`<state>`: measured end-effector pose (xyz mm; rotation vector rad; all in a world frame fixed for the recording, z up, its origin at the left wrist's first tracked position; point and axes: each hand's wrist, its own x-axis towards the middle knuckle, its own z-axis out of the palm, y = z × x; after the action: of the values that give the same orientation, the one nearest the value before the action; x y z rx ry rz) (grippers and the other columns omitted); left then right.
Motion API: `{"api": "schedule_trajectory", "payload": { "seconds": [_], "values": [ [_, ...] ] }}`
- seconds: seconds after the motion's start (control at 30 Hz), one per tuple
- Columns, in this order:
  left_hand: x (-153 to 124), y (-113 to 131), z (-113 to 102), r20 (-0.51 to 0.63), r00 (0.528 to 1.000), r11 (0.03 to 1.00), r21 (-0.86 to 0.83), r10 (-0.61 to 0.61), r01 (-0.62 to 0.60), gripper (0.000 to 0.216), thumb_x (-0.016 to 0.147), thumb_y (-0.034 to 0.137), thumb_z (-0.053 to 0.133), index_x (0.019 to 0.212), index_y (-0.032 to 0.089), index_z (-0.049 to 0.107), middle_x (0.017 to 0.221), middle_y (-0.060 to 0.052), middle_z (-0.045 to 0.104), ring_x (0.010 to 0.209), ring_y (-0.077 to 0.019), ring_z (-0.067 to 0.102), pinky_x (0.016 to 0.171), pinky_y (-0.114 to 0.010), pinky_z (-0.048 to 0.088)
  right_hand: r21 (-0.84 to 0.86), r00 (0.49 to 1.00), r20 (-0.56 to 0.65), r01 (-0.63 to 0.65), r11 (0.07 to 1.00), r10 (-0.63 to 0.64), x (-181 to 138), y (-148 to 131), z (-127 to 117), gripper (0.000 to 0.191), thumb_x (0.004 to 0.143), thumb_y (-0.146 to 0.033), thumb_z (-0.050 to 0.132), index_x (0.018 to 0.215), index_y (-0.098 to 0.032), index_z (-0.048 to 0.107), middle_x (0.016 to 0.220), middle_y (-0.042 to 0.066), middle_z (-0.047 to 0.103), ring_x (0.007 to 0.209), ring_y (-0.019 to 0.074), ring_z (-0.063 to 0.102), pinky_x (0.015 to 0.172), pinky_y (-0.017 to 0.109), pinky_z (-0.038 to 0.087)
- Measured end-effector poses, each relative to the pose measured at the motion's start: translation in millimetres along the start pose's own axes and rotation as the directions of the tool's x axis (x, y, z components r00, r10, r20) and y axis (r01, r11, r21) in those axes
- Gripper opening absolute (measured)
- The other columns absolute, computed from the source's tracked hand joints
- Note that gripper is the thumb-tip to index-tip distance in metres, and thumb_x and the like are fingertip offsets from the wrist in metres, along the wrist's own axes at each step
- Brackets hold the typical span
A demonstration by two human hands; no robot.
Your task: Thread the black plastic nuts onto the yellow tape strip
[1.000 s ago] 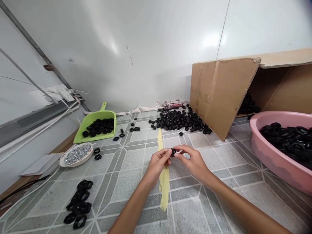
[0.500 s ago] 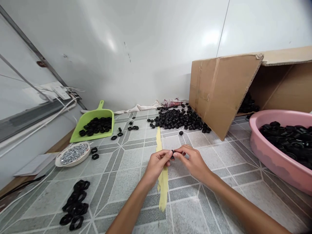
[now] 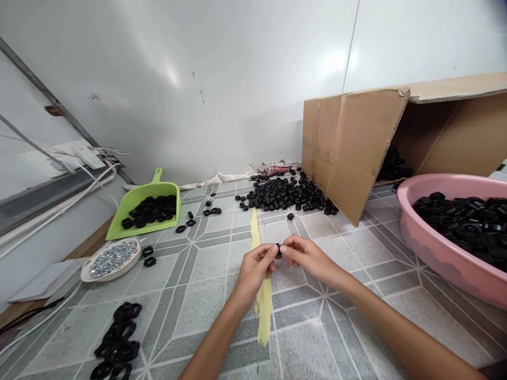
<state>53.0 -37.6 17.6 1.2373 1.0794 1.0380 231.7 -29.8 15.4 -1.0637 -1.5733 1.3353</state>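
Observation:
A small black plastic ring (image 3: 279, 252) is pinched between my two hands above the tiled surface. My left hand (image 3: 255, 266) grips its left side with thumb and forefinger. From the other side, the closed fingertips of my right hand (image 3: 307, 257) touch it; whether they also hold some tiny part is hidden. Beneath my hands runs a strip of yellow tape (image 3: 264, 311). Beyond them lies a heap of similar black rings (image 3: 281, 194). At the lower left is a smaller cluster of black rings (image 3: 119, 338).
A green dustpan (image 3: 158, 189) holding black rings stands at left, near a white dish (image 3: 130, 268) of small shiny metal pieces. Loose rings lie between. On the right are a cardboard box (image 3: 340, 142) on its side and a pink basin (image 3: 415, 232) full of black parts. A wall (image 3: 237, 95) closes the back.
The view has shifted slightly. Both hands stay together at the ring, with my right fingers a little changed in their grip.

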Motion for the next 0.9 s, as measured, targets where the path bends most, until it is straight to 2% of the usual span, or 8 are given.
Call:
{"api": "schedule_trajectory", "payload": {
  "seconds": [0.13, 0.3, 0.37, 0.47, 0.53, 0.67, 0.8, 0.9],
  "values": [
    [-1.3, 2.2, 1.0, -0.021, 1.000, 1.000, -0.015, -0.003, 0.002, 0.040, 0.079, 0.054, 0.071, 0.091, 0.016, 0.074, 0.062, 0.000, 0.059, 0.057, -0.0124, 0.047, 0.059, -0.025, 0.034, -0.107, 0.995, -0.083, -0.062, 0.992, 0.053, -0.2, -1.6, -0.1, 0.058, 0.094, -0.062, 0.045, 0.065, -0.016, 0.065, 0.061, 0.003, 0.058, 0.063, 0.0167, 0.055, 0.063, 0.029, 0.041],
    [-1.0, 2.3, 0.0, -0.031, 0.999, 1.000, -0.025, -0.015, 0.014, 0.040, 0.080, 0.055, 0.070, 0.090, 0.016, 0.074, 0.058, 0.001, 0.054, 0.057, -0.0127, 0.045, 0.059, -0.024, 0.034, -0.020, 0.998, -0.058, 0.033, 0.999, -0.034, 0.5, -5.5, -2.3, 0.034, 0.084, -0.051, 0.067, 0.098, -0.020, 0.065, 0.077, 0.000, 0.062, 0.071, 0.0163, 0.056, 0.064, 0.026, 0.042],
    [-0.6, 1.4, -0.5, -0.029, 1.000, 1.000, -0.012, -0.010, 0.010, 0.042, 0.080, 0.056, 0.069, 0.089, 0.016, 0.075, 0.058, 0.001, 0.054, 0.057, -0.0131, 0.046, 0.058, -0.025, 0.033, -0.034, 0.999, -0.044, 0.027, 0.999, -0.029, 0.2, -5.3, -1.7, 0.031, 0.086, -0.050, 0.065, 0.090, -0.019, 0.066, 0.075, 0.000, 0.062, 0.070, 0.0161, 0.055, 0.064, 0.027, 0.041],
    [-0.3, 0.7, -0.5, -0.036, 0.999, 1.000, 0.005, -0.011, 0.012, 0.043, 0.080, 0.057, 0.068, 0.087, 0.015, 0.075, 0.057, 0.001, 0.054, 0.057, -0.0125, 0.046, 0.058, -0.024, 0.033, -0.083, 0.997, -0.078, -0.028, 0.996, 0.021, 0.2, -4.2, -0.5, 0.044, 0.094, -0.053, 0.051, 0.070, -0.018, 0.063, 0.066, 0.001, 0.058, 0.065, 0.0159, 0.053, 0.062, 0.028, 0.039],
    [-0.4, 0.9, 0.1, -0.052, 0.999, 1.000, 0.001, -0.016, 0.016, 0.042, 0.079, 0.057, 0.070, 0.087, 0.015, 0.075, 0.056, 0.001, 0.054, 0.056, -0.0118, 0.046, 0.058, -0.024, 0.033, -0.071, 0.996, -0.090, -0.030, 0.997, 0.023, 0.2, -4.3, -0.2, 0.041, 0.094, -0.053, 0.051, 0.076, -0.018, 0.063, 0.068, 0.000, 0.059, 0.066, 0.0165, 0.055, 0.063, 0.028, 0.040],
    [-0.8, 2.0, 1.9, -0.079, 0.997, 1.000, -0.028, -0.016, 0.014, 0.041, 0.077, 0.054, 0.073, 0.094, 0.017, 0.074, 0.061, 0.002, 0.058, 0.055, -0.0104, 0.047, 0.057, -0.023, 0.035, -0.063, 0.999, -0.051, 0.015, 0.998, -0.018, -0.6, -4.5, 0.6, 0.028, 0.086, -0.048, 0.065, 0.089, -0.020, 0.064, 0.078, 0.000, 0.064, 0.073, 0.0168, 0.058, 0.066, 0.027, 0.042],
    [-1.5, 2.9, 3.4, -0.060, 0.998, 0.998, -0.056, -0.030, 0.027, 0.042, 0.074, 0.051, 0.077, 0.100, 0.017, 0.073, 0.074, -0.001, 0.066, 0.059, -0.0098, 0.050, 0.059, -0.022, 0.039, -0.133, 0.996, -0.075, -0.063, 0.989, 0.053, -1.6, -1.8, 1.1, 0.045, 0.097, -0.051, 0.045, 0.072, -0.018, 0.063, 0.062, 0.000, 0.059, 0.063, 0.0164, 0.055, 0.063, 0.029, 0.039],
    [-1.5, 2.4, 3.3, -0.064, 0.997, 0.997, -0.064, -0.045, 0.041, 0.043, 0.074, 0.049, 0.078, 0.102, 0.018, 0.071, 0.075, -0.001, 0.065, 0.060, -0.0090, 0.050, 0.058, -0.021, 0.039, -0.094, 0.996, -0.078, -0.060, 0.994, 0.053, -2.5, -2.6, 0.9, 0.045, 0.098, -0.053, 0.043, 0.076, -0.019, 0.063, 0.064, 0.000, 0.059, 0.063, 0.0167, 0.057, 0.064, 0.029, 0.041]
  ]
}}
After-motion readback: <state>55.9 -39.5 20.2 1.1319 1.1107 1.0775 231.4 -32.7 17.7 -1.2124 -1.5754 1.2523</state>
